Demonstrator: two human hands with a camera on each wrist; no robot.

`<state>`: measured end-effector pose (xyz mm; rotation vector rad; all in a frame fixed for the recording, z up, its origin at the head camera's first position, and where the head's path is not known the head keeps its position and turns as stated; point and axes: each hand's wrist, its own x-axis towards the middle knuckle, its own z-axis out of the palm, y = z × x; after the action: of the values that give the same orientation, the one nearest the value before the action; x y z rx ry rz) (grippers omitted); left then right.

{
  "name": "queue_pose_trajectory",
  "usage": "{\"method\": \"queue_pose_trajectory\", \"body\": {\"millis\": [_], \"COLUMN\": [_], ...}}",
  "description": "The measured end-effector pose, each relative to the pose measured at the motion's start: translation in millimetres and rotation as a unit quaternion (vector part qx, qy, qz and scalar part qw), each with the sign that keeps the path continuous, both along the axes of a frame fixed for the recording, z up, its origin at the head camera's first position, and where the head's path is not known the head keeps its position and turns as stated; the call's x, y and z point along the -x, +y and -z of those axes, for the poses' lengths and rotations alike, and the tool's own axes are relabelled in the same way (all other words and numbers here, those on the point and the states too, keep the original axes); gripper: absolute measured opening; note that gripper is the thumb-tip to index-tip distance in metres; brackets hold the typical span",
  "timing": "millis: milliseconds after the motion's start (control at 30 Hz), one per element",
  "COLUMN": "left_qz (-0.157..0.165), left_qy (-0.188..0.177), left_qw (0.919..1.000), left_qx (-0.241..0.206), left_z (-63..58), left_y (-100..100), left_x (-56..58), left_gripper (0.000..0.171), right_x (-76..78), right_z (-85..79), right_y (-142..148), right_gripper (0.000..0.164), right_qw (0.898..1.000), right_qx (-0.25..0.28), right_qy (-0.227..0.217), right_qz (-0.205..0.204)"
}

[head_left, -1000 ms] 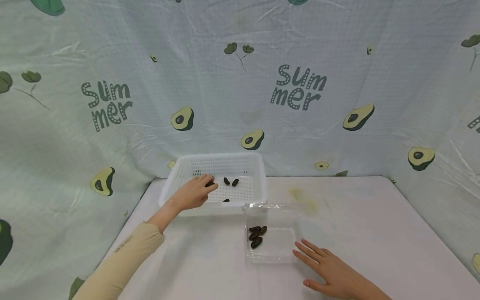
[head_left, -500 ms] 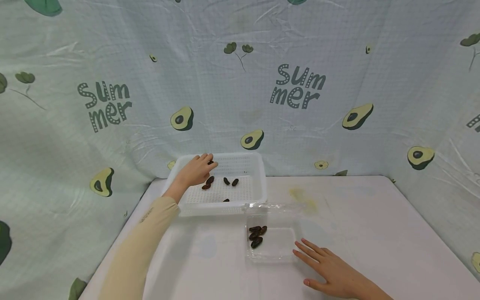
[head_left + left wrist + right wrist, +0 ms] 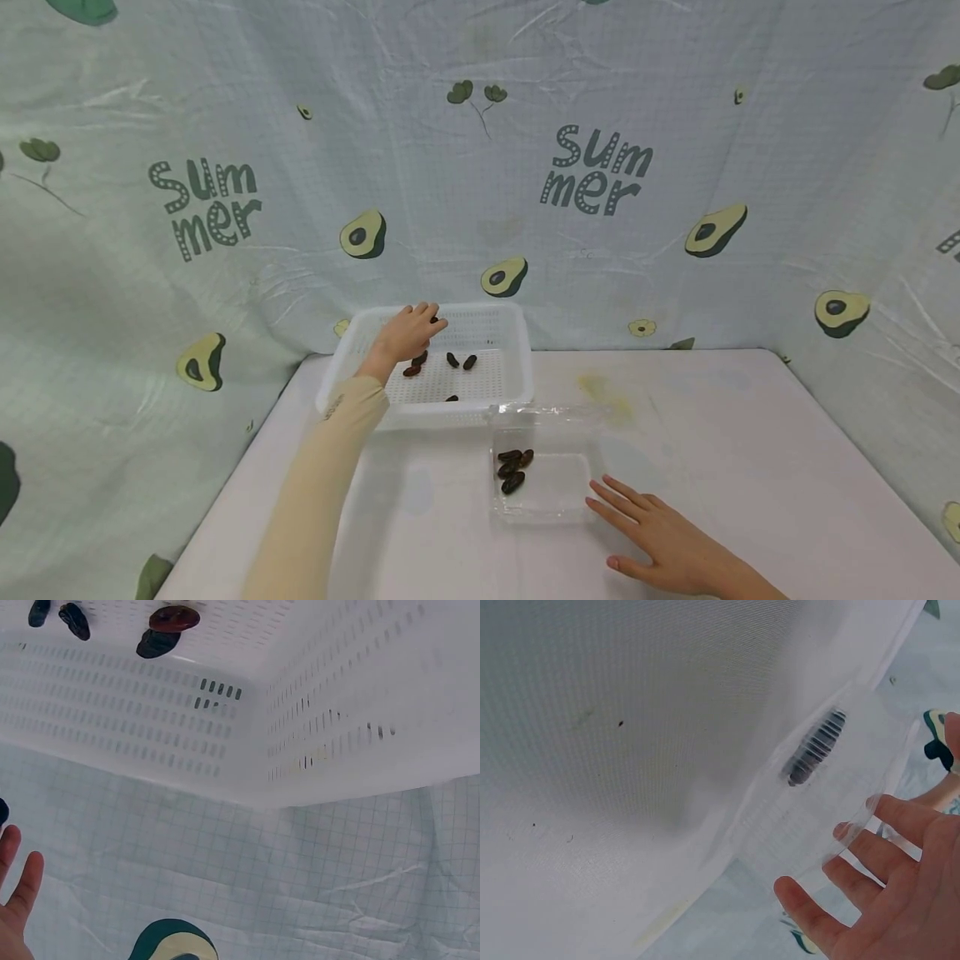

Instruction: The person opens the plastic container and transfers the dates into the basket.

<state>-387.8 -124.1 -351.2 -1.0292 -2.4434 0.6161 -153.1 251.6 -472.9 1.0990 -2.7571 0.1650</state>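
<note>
In the head view my left hand (image 3: pixel 407 335) is raised over the back left of a white perforated basket (image 3: pixel 525 367). It pinches a dark brown date (image 3: pixel 434 320), whose edge also shows at the left border of the left wrist view. Several more dates (image 3: pixel 470 362) lie on the basket floor, two of them (image 3: pixel 174 619) touching each other. My right hand (image 3: pixel 660 533) has its fingers spread, the tips at the right side of a clear plastic box (image 3: pixel 562 492). Inside that box, several dates (image 3: pixel 513 482) are grouped along the left side.
The box's clear lid (image 3: pixel 555 415) stands open at the back, close to the basket's front rim. A white table (image 3: pixel 735 450) carries everything. A printed sheet with avocados (image 3: pixel 600 275) hangs behind and at both sides.
My left hand has risen from the basket floor with a date, first toward the back, then slightly right. Two dates it covered now show partly. The right hand has stayed in place.
</note>
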Motion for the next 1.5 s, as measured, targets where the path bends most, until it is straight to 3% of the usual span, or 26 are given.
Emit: {"method": "queue_pose_trajectory", "body": {"millis": [400, 600, 767, 933, 1133, 1367, 1500], "left_qz": [-0.056, -0.036, -0.005, 0.042, 0.116, 0.151, 0.186], "left_qy": [-0.018, -0.024, -0.021, 0.001, 0.037, 0.045, 0.05], "left_qw": [0.998, 0.999, 0.9992, 0.9967, 0.9886, 0.9846, 0.9769], "left_qx": [0.024, -0.005, -0.035, -0.069, -0.088, -0.076, -0.092], "left_z": [8.7, 11.4, 8.4, 3.7, 6.9, 11.4, 13.8], "left_y": [6, 3, 1, 1, 3, 6, 9], "left_x": [13.7, 14.7, 9.0, -6.4, -38.5, -74.0, -91.0], "left_gripper": [0.036, 0.033, 0.026, 0.017, 0.012, 0.015, 0.015], "right_x": [5.9, 6.9, 6.6, 7.1, 7.5, 7.6, 7.4], "right_z": [-4.6, -6.9, -7.5, -6.1, -6.0, -7.2, -7.5], "right_y": [6, 7, 8, 9, 9, 9, 8], "right_gripper": [0.062, 0.062, 0.062, 0.062, 0.061, 0.061, 0.061], "right_qw": [1.0, 1.0, 1.0, 1.0, 1.0, 1.0, 1.0], "right_qx": [0.004, 0.005, 0.002, 0.004, 0.002, -0.009, -0.005], "right_qy": [-0.022, -0.017, -0.005, -0.015, -0.017, -0.008, -0.012], "right_qz": [0.003, -0.005, -0.007, -0.01, -0.014, -0.016, -0.013]}}
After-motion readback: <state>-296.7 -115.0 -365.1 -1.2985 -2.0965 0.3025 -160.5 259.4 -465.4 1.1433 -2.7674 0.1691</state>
